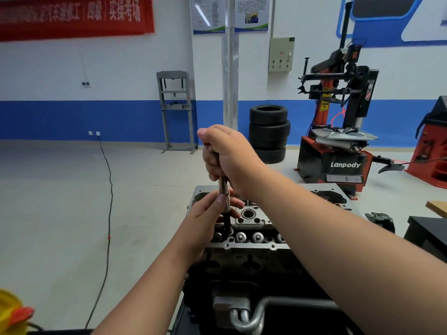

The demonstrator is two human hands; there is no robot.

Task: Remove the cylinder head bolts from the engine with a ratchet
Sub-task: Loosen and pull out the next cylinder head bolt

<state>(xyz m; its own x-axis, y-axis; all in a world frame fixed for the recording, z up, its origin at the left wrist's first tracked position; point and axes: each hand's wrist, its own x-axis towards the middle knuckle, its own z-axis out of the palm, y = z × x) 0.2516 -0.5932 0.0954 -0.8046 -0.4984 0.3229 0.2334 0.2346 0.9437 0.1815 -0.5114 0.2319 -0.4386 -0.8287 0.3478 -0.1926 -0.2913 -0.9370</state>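
Head cam is looking down over the engine [242,259], which sits at about 6 o'clock in the shot with the cylinder head [251,223] on top. Right hand [225,153] has its fingers wrapped tight around the upper end of the ratchet [222,187], which stands nearly upright, and the left hand [208,213] pinches the extension shaft lower down to steady it, fingers curled round it. Dark socket end [228,229] sits down in the head at the near left corner, so I'd guess it's on a bolt there, though the bolt itself is hidden. Can't see any loose bolts lying around anywhere, so no real way to tell how many are out. My read is there's plenty left to do, with the rest of the head running off toward 3 o'clock under the right forearm. Tire stack [269,132] at 12 o'clock, tire changer [338,131] at 2.
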